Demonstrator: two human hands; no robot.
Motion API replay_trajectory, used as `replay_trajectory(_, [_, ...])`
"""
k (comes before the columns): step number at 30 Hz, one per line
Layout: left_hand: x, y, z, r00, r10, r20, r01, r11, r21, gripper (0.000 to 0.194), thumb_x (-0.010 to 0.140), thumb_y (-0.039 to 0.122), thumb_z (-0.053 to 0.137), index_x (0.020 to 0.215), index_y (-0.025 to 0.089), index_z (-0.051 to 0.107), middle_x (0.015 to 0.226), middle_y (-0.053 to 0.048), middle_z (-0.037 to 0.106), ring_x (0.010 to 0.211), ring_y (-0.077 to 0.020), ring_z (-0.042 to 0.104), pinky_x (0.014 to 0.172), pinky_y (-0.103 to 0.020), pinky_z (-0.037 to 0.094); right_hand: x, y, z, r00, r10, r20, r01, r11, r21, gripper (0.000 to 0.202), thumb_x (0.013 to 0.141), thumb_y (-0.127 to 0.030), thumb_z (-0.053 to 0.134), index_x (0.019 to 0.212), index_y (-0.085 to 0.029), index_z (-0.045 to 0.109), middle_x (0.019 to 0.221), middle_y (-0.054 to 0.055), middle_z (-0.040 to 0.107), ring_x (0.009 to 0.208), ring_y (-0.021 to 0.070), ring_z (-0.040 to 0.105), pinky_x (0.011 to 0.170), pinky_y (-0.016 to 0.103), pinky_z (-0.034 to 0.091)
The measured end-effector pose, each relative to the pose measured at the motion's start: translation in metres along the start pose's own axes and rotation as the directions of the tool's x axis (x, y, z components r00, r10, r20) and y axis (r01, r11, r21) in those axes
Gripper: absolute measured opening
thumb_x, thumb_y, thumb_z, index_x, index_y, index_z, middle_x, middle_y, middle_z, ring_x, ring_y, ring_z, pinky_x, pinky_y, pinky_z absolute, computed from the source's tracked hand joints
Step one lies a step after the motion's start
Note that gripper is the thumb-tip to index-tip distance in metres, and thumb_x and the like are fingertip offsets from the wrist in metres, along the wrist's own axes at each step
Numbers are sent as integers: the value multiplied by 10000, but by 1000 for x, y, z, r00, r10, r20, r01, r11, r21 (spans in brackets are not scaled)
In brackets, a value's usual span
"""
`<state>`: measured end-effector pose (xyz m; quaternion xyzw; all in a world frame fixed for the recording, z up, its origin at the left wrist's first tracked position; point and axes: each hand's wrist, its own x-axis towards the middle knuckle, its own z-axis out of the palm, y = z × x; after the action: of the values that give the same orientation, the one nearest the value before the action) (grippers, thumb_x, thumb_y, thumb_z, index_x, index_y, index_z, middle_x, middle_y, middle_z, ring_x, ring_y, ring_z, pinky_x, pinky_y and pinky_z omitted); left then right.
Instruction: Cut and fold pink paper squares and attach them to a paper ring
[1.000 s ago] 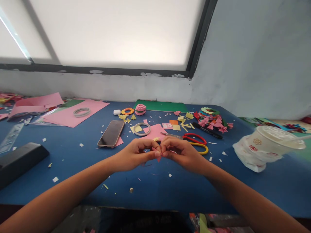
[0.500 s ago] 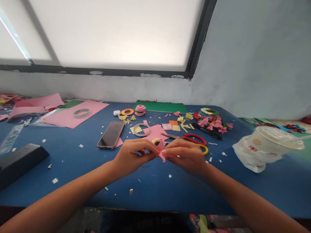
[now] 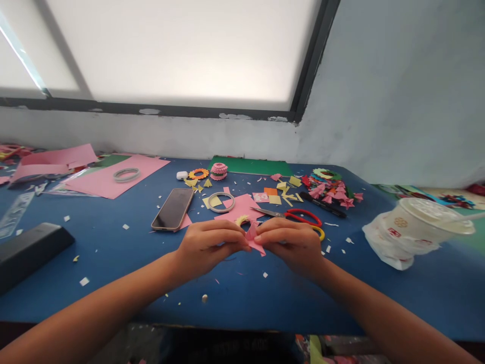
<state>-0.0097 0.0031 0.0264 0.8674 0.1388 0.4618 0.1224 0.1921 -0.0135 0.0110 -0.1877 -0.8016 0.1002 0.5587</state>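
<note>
Between my two hands is a small folded piece of pink paper (image 3: 256, 243), held above the blue table. My left hand (image 3: 212, 247) pinches its left side with thumb and fingers. My right hand (image 3: 291, 242) grips its right side, the thumb tip lying on the paper. Fingers hide part of the folds. Just behind the hands are a yellow paper ring (image 3: 241, 220), partly covered, and a pink sheet (image 3: 239, 206). Scissors (image 3: 303, 217) with red and yellow handles lie by my right hand. A phone (image 3: 173, 209) rests beyond my left hand.
A tape roll (image 3: 221, 202), a black marker (image 3: 324, 205) and a pile of folded paper pieces (image 3: 329, 188) lie farther back. A lidded cup (image 3: 417, 227) in a plastic bag stands right. A black stapler-like object (image 3: 36, 255) sits left. Paper scraps dot the blue table (image 3: 242, 303).
The pink paper has turned a little between my fingers, its lower point now aimed more to the right. Both hands keep hold and have barely shifted.
</note>
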Motion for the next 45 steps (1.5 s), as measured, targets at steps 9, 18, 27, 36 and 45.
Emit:
replay_trajectory(9, [5, 6, 7, 977, -189, -102, 175, 976, -133, 104, 758, 95, 650, 768, 185, 701, 764, -18, 704, 666, -109, 650, 565, -168, 543, 3, -4, 5, 954, 293, -64, -273, 936, 221, 184, 692, -70, 681, 770, -234, 709, 757, 11, 712, 732, 143, 663, 680, 279, 560])
replay_trajectory(18, [5, 8, 12, 784, -618, 52, 568, 682, -460, 195, 719, 172, 701, 908, 186, 652, 680, 17, 670, 587, -94, 634, 517, -145, 529, 0, -5, 13, 805, 589, -64, -506, 740, 444, 299, 674, -166, 725, 933, -270, 619, 700, -47, 690, 646, 111, 651, 602, 232, 541])
replay_trajectory(27, [7, -1, 12, 759, -613, 220, 635, 624, -454, 214, 701, 238, 721, 893, 159, 667, 844, -23, 646, 753, -118, 594, 605, -174, 523, -4, -4, 14, 825, 556, 97, -558, 775, 296, 279, 719, -192, 684, 936, -234, 513, 683, -50, 630, 638, 102, 613, 634, 247, 512])
replay_trajectory(36, [8, 0, 13, 730, -675, 105, 615, 583, -531, 101, 661, 119, 726, 739, 184, 722, 714, 25, 709, 667, -78, 645, 633, -120, 524, -3, -3, 15, 781, 614, 110, -623, 758, 194, 159, 756, -274, 653, 879, -201, 584, 766, -4, 652, 690, 116, 609, 625, 240, 494])
replay_trajectory(45, [8, 3, 13, 773, -635, 20, 537, 636, -554, 211, 668, 49, 703, 749, 240, 740, 718, 48, 733, 680, -94, 690, 650, -109, 558, -5, -5, 14, 733, 676, 82, -680, 723, 122, 174, 745, -357, 649, 757, -198, 719, 710, 21, 703, 648, 162, 626, 587, 273, 484])
